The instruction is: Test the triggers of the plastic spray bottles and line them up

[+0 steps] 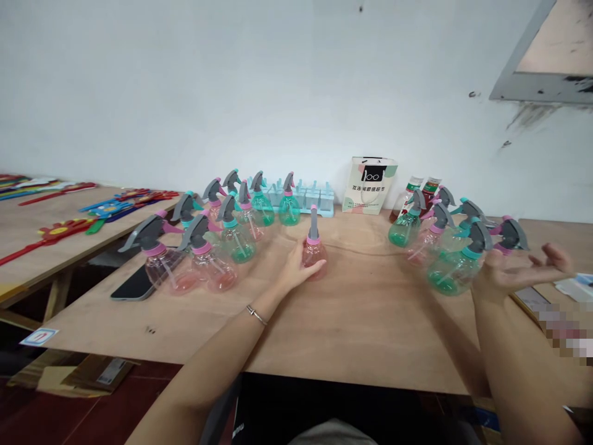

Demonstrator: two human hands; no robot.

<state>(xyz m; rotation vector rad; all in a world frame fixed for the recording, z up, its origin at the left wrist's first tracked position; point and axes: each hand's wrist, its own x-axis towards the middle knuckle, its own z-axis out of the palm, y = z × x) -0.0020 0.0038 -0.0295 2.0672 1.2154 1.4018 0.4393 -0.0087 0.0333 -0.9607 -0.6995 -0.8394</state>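
Note:
Near the middle of the wooden table, my left hand [296, 269] is wrapped around the clear pink body of a spray bottle [315, 252]. This bottle stands upright and has a grey trigger head with a pink collar. Off to the right, my right hand [512, 272] is raised palm up, its fingers apart and nothing in them. It is closest to a green spray bottle [451, 272] and a grey-and-pink spray head [509, 235], whose bottle is mostly hidden. I cannot tell whether it touches either one.
Several pink and green spray bottles [215, 269] are grouped left, beside a phone [134, 283]. More stand right, before two red-filled bottles [412, 191]. A light-blue rack [319, 201] and paper bag [368, 185] line the wall. Colourful hand-shaped toys [60, 232] lie on another table.

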